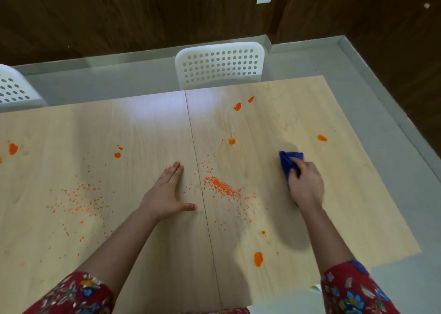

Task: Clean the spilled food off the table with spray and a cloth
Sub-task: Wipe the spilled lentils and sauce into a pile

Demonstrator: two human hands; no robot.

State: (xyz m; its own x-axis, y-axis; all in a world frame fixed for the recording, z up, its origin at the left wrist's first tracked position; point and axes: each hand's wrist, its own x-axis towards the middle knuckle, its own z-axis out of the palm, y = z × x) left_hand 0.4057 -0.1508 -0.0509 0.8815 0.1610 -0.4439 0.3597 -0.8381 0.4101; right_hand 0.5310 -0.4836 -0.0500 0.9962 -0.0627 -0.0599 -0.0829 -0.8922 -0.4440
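Observation:
Orange grains (pixel 223 187) lie heaped just right of the seam of the light wooden table (pixel 148 127), and a thinner scatter (pixel 81 201) spreads on the left. Orange sauce blobs sit at the far right (pixel 237 106), centre (pixel 231 141), far left (pixel 13 148) and near edge (pixel 258 259). My right hand (pixel 306 185) presses a folded blue cloth (pixel 288 162) onto the table, right of the heap. My left hand (pixel 168 192) lies flat, palm down, fingers together and thumb out, just left of the seam. No spray bottle is in view.
A white perforated chair (pixel 219 64) stands at the table's far side, and another chair (pixel 14 87) at the far left. Grey floor runs past the table's right edge (pixel 372 170). Dark wooden walls are behind.

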